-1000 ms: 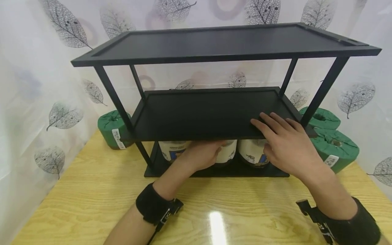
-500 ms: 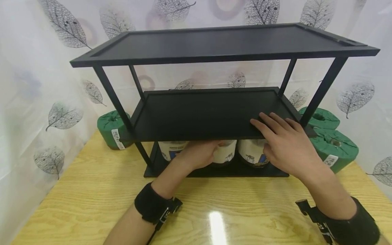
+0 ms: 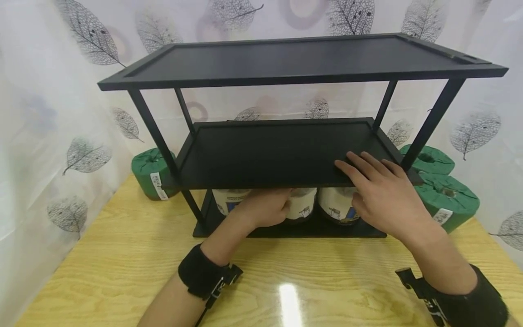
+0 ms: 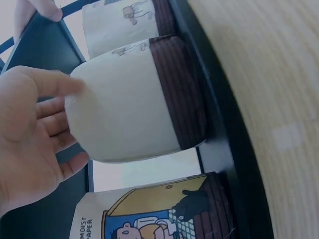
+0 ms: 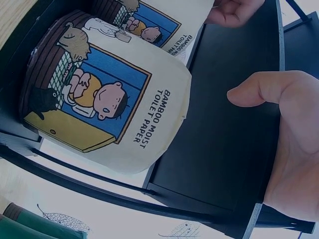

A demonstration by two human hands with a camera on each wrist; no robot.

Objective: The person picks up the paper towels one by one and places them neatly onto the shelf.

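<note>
My left hand point(image 3: 265, 206) reaches under the middle shelf to the central toilet roll point(image 4: 124, 99), a cream-wrapped roll with a brown striped base. Its thumb lies over the roll's side and the other fingers curl at its top end. My right hand point(image 3: 380, 190) holds the front edge of the black shelf point(image 3: 278, 152), fingers on top and thumb point(image 5: 254, 89) underneath. Right of the central roll stands another toilet roll point(image 5: 99, 89) with its cartoon picture and "bamboo moist toilet paper" lettering showing. A third toilet roll point(image 4: 154, 214) stands on the left.
The three-tier rack has a wide top shelf point(image 3: 302, 56) above both hands and a bottom shelf point(image 3: 318, 231) under the rolls. A green-wrapped roll point(image 3: 149, 175) stands left of the rack; green-wrapped rolls point(image 3: 447, 195) stand at right. Wooden table point(image 3: 327, 272) lies in front.
My left hand has shifted slightly left along the central toilet roll, whose small printed figure has moved slightly left too. My right hand stays on the shelf edge.
</note>
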